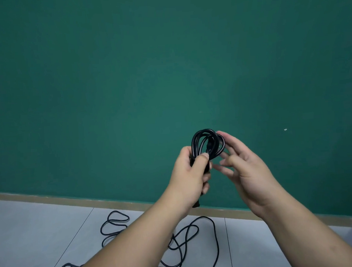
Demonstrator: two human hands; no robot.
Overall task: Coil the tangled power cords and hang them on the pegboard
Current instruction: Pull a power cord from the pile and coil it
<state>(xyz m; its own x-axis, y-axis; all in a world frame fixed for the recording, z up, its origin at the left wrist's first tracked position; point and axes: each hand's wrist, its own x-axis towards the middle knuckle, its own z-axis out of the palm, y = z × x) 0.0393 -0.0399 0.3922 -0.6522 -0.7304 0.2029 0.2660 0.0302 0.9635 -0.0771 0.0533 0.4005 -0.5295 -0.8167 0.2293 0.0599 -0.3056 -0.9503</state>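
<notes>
Green wall [127, 74] fills the upper and middle frame, edged below by a tan baseboard strip [52, 199] and a grey tiled floor [33, 232]. At centre, the left hand [190, 173] grips the lower part of a small coiled power cord [204, 142], thumb pressed across the gathered black loops. The right hand [248, 170] is open, its straight fingers [230, 142] touching the coil's right side without closing round it. A dark end [196, 204], probably a plug, hangs below the left hand. More loose cords [185, 241] lie tangled on the floor in the lower centre and lower left, partly hidden by the forearms. No pegboard can be made out; a small white mark [285, 129] on the wall at right is too small to identify. Likely hazards: the coil is held at one point only and shows no tie, so stiff loops may spring apart if the thumb eases; the hanging end may swing and drag a turn out of the bundle; an uneven loop could slip off a peg. Whether this cord joins the floor tangle cannot be told; if so, lifting it would pull the loops undone.
</notes>
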